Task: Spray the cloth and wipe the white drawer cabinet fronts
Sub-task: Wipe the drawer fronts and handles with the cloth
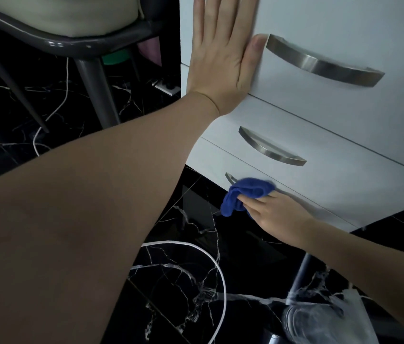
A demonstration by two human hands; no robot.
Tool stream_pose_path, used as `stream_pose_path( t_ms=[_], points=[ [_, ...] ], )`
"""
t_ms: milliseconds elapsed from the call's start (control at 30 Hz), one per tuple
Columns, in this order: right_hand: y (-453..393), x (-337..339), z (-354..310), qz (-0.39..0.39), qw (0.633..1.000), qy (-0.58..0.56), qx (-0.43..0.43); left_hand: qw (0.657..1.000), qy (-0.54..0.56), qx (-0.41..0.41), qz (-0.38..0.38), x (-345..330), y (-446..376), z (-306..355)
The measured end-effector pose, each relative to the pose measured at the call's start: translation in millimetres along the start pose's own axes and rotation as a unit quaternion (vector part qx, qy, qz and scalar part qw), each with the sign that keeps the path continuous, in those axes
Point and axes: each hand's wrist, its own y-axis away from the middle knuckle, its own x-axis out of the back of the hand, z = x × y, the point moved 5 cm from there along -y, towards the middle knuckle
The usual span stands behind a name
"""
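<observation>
The white drawer cabinet [344, 135] fills the upper right, with three drawer fronts and curved metal handles [324, 63]. My left hand [223, 53] lies flat, fingers spread, against the left side of the top drawer front. My right hand [277, 214] grips a bunched blue cloth [243, 194] and presses it on the bottom drawer front, over that drawer's handle [230, 178], whose left end still shows. A clear spray bottle [320, 316] stands on the floor at the bottom right, partly behind my right forearm.
The floor is black marble tile with white veins [183, 281]. A white cable [210, 264] loops across it below the cabinet. A grey-legged chair [72, 38] stands at the upper left, with a power strip [167, 88] and thin wire behind it.
</observation>
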Motion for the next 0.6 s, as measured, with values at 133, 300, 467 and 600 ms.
stream_pose_path(
  t_ms=[133,300,467,600],
  points=[
    [-19,3,-1,0.002,1.000,-0.004,0.015,1.000,0.002,-0.005,-0.001,-1,-1,1],
    [-53,6,-3,-0.051,0.998,-0.036,-0.013,1.000,0.000,-0.005,0.006,-3,0,-1],
    [-65,12,-6,-0.065,0.998,-0.016,-0.006,1.000,0.007,-0.006,0.005,-4,-1,0],
    [-62,12,-6,-0.088,0.996,-0.017,-0.008,1.000,0.004,-0.009,-0.007,-3,-2,1]
  ],
)
